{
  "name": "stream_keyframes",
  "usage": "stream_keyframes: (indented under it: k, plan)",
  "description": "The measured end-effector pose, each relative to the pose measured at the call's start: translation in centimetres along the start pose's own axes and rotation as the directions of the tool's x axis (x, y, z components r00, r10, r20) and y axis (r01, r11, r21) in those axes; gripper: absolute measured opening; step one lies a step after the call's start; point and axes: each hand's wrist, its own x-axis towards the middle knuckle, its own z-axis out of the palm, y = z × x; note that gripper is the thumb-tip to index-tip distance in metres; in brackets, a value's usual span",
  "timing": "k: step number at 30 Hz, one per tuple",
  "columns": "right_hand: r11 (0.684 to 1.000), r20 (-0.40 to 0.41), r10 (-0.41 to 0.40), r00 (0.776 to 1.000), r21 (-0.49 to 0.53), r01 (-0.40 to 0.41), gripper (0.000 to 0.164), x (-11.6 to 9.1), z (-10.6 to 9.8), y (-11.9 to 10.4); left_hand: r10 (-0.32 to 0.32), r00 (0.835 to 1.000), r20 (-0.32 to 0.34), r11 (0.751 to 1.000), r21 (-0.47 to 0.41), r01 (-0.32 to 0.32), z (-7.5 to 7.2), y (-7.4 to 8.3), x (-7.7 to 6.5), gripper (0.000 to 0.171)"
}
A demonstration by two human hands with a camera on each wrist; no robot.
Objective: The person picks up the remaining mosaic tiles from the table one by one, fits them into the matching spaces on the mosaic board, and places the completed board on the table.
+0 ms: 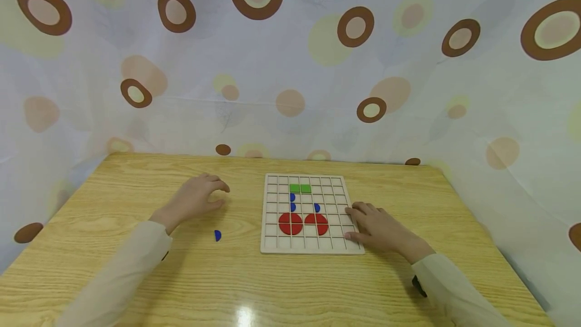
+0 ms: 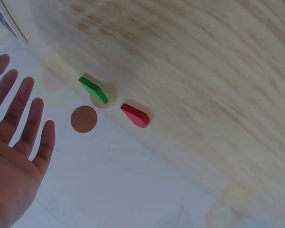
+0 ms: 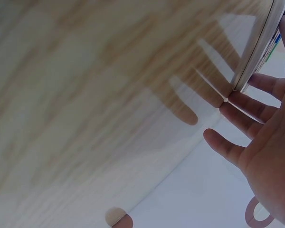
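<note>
Grid board (image 1: 297, 242) is just right of centre, lower half of the head view, partly filled, so piece-placing looks midway to me. Right hand (image 1: 379, 226) rests unclenched against its right edge, probably steadying it. Left hand (image 1: 195, 197) is left of centre, released, nothing in it. Two red discs (image 1: 286, 219) sit low on the board; a green piece (image 2: 94, 90) and red piece (image 2: 135, 115) lie mid-frame in the left wrist view. Green squares (image 1: 294, 188) are up top, blue half-discs (image 1: 292, 198) in between. Next move probably wants a pinch on the loose blue half-disc (image 1: 218, 235), lower left of centre.

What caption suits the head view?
Right hand touches a gridded board of coloured pieces; left hand near a blue half-disc.
</note>
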Motion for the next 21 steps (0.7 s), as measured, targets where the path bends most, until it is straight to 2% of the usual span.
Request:
stream_keyframes:
  k: [10, 21]
  plan:
    - [1.0, -0.008, -0.008, 1.0, -0.003, 0.008, 0.066, -0.1, 0.0, 0.0, -0.078, 0.997, -0.003, 0.996, -0.034, 0.078, -1.4, -2.8, -1.8, 0.023]
    - [1.0, -0.013, -0.006, 1.0, 0.002, 0.006, 0.067, -0.1, 0.1, 0.2, -0.178, 0.984, 0.031, 0.984, 0.011, 0.178, -1.6, -5.3, -3.5, 0.021]
